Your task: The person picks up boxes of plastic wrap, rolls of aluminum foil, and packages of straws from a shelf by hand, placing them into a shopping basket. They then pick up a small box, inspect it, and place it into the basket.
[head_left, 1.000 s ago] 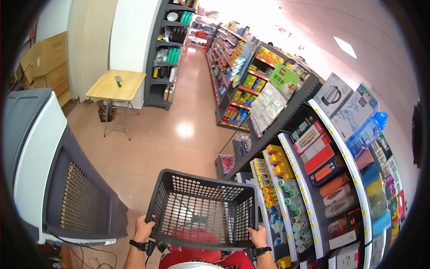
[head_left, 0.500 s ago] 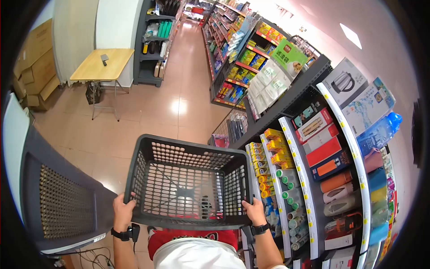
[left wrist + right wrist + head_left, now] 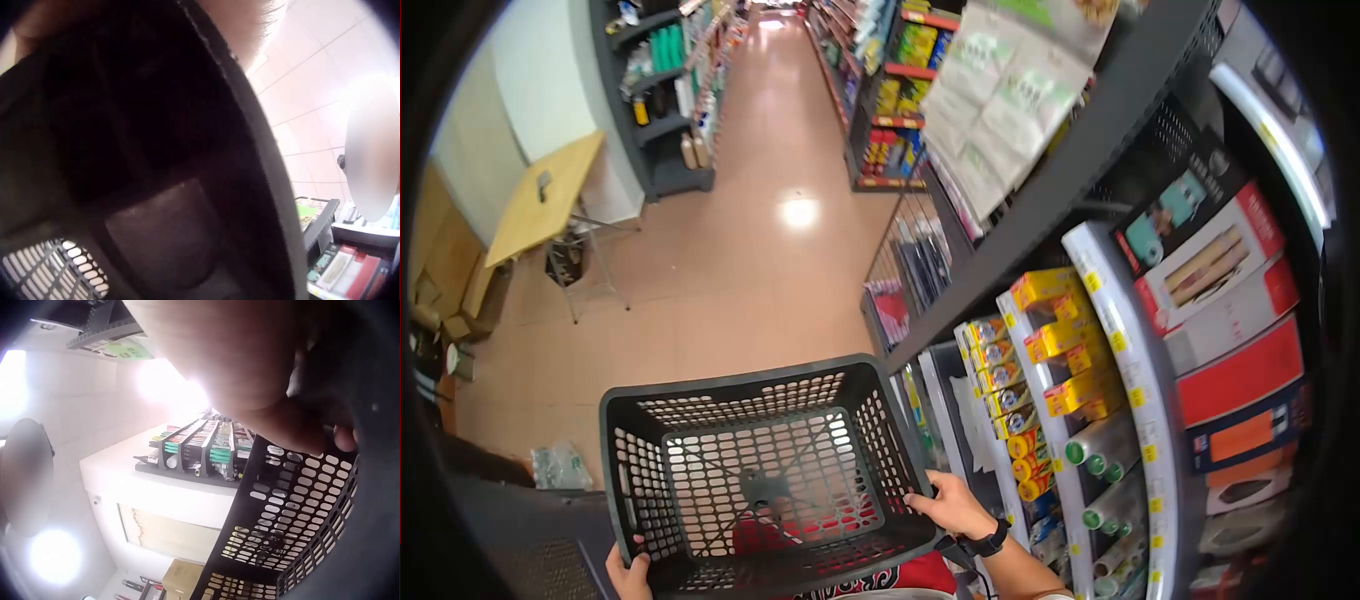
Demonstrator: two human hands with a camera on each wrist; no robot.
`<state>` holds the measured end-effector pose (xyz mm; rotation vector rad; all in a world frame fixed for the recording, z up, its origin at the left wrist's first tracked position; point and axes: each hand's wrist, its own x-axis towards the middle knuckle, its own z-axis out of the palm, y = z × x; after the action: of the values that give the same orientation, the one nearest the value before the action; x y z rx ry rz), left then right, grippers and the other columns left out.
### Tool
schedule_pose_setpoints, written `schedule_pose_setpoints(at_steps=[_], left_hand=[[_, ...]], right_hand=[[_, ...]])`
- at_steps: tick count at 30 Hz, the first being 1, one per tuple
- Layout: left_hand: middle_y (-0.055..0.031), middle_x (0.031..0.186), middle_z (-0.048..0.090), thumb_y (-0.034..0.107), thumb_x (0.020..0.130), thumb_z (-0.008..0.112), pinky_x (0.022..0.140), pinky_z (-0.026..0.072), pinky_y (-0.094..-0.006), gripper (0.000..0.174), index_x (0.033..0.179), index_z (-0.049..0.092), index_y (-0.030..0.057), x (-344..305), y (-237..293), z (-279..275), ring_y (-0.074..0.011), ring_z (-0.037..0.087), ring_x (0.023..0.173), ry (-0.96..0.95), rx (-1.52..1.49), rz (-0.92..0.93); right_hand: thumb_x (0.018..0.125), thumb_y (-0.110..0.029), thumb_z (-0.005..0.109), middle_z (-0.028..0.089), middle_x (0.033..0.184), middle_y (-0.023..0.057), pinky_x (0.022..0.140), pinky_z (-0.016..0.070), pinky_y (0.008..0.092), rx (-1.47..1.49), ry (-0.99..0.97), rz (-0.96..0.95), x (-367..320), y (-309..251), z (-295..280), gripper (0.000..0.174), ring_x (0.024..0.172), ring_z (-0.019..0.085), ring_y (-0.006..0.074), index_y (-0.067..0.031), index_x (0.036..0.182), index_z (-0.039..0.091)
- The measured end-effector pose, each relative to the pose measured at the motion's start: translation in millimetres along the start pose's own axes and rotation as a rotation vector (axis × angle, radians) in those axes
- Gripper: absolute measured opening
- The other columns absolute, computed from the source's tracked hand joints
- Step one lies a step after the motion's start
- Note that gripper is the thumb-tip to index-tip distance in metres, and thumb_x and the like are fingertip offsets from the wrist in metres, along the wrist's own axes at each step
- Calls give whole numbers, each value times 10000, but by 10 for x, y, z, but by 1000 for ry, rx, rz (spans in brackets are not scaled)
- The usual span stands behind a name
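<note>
A black plastic shopping basket (image 3: pixel 765 488) with slotted walls and floor is held out in front of the body; nothing lies in it. My left hand (image 3: pixel 630 574) grips its rim at the near left corner, thumb over the edge. At the right side my right hand (image 3: pixel 953 506) holds the rim, thumb on top and fingers beneath. The basket's dark rim fills most of the left wrist view. In the right wrist view the right hand (image 3: pixel 250 369) curls over the edge above the slotted wall.
Close on the right stands a shelf unit with yellow boxes (image 3: pixel 1050 335), green-capped cans (image 3: pixel 1100 460) and red boxes (image 3: pixel 1240 370). A wooden folding table (image 3: pixel 550 195) stands at the left. A tiled aisle (image 3: pixel 745 240) runs ahead between shelves. A plastic bag (image 3: pixel 560 467) lies at lower left.
The view has moved forward and turned, so the right shelf looms nearer and the large grey-white appliance at left has mostly left the view. Both hands keep holding the basket, now lower left.
</note>
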<state>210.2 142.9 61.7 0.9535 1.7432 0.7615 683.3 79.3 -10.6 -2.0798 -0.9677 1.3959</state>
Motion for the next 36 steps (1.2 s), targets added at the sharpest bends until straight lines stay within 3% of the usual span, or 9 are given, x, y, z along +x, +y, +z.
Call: schedule_pose_setpoints(at_steps=[1, 2, 7, 14, 17, 19, 23, 25, 36], left_hand=[[-93, 1073, 691, 40, 948, 590, 835, 511, -325, 290, 1213, 633, -70, 110, -118, 62, -198, 643, 925, 19, -14, 56], [-92, 1062, 688, 29, 942, 584, 827, 513, -325, 284, 1204, 633, -69, 251, -145, 175, -194, 643, 915, -3, -37, 72], [-85, 1045, 685, 15, 926, 573, 819, 512, -304, 294, 1206, 618, -63, 319, -558, 377, -184, 636, 894, -13, -14, 141], [-31, 990, 638, 136, 851, 614, 841, 443, -274, 299, 1120, 663, 15, -49, -1073, 210, -134, 569, 904, 155, -58, 342], [-38, 1021, 651, 209, 914, 576, 861, 457, -280, 329, 1174, 651, 20, -237, -1129, 95, -146, 588, 927, -47, -196, 342], [-42, 982, 681, 276, 923, 585, 800, 482, -286, 342, 1146, 669, 31, -474, -1258, 306, -139, 606, 845, 188, -263, 326], [-63, 1011, 691, 259, 959, 564, 793, 496, -263, 345, 1164, 678, 6, -1100, -1560, -119, -132, 624, 869, -95, -171, 267], [-50, 1023, 692, 225, 980, 576, 795, 501, -257, 307, 1167, 677, 5, -1254, -1799, -173, -123, 624, 882, 78, -123, 271], [-56, 988, 714, 187, 1003, 597, 773, 523, -267, 233, 1130, 674, 8, -1095, -1769, -66, -134, 665, 838, -27, -165, 342]], right_hand=[[885, -224, 736, 661, 666, 92, 575, 482, 339, 10, -48, 118, 37, -82, 17, 275, 589, 621, 174, 6, 1030, 694], [905, -203, 718, 682, 735, 69, 625, 497, 316, 94, 69, -217, 297, 380, 128, 269, 658, 609, 124, -6, 1088, 699], [930, -130, 675, 729, 958, 64, 755, 518, 283, 239, 170, -200, 186, 417, 253, 280, 853, 615, 93, 28, 1161, 678], [917, -67, 714, 701, 994, 25, 861, 514, 287, 375, 141, -465, -272, 727, 164, 285, 934, 601, 83, 30, 1181, 667], [914, -87, 684, 659, 838, -9, 707, 495, 266, 312, 87, -559, -383, 761, -98, 164, 797, 583, 64, 34, 1025, 687], [924, -159, 676, 639, 768, -9, 642, 473, 267, 245, 26, -561, -230, 940, -238, 207, 720, 573, 72, 46, 951, 673], [915, -174, 699, 622, 760, -6, 614, 456, 267, 246, -104, -556, -643, 1349, -87, 223, 701, 553, 63, 47, 933, 677], [894, -167, 738, 567, 753, -36, 562, 368, 247, 254, -157, -497, -793, 1635, 10, 259, 662, 448, 29, 51, 1029, 693], [919, -168, 713, 597, 788, -36, 611, 409, 225, 393, 119, -563, -1126, 1843, 263, 237, 694, 504, 26, 27, 1050, 685]])
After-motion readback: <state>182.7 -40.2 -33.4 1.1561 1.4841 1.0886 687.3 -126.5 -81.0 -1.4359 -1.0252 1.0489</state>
